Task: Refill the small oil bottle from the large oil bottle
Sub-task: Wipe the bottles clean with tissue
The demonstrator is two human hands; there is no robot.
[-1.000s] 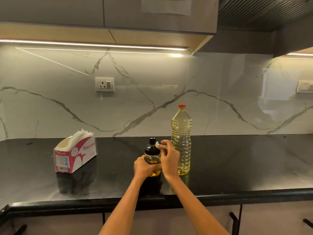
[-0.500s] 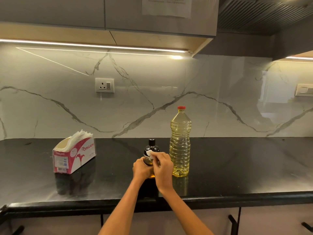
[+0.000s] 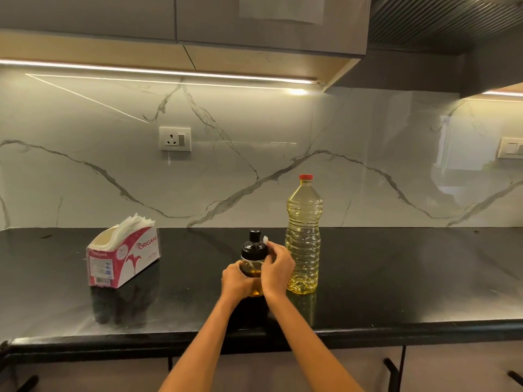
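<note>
Small oil bottle (image 3: 252,261) stands upright on the black worktop (image 3: 396,278), just left of the big capped oil bottle (image 3: 303,236). Left hand (image 3: 236,281) is wrapped round its glass body; right hand (image 3: 277,268) has fingers (image 3: 270,246) curled at the black cap's (image 3: 254,248) right edge, pinching a small white bit, can't tell what. Imo cap comes off straight up next, right hand's nearer the big bottle.

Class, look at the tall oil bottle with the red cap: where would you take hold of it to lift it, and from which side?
Grip the large oil bottle round its ribbed middle, coming from its free right side. It stands upright, the ribs probably aid hold, and the right hand and small oil bottle crowd its left.
</note>
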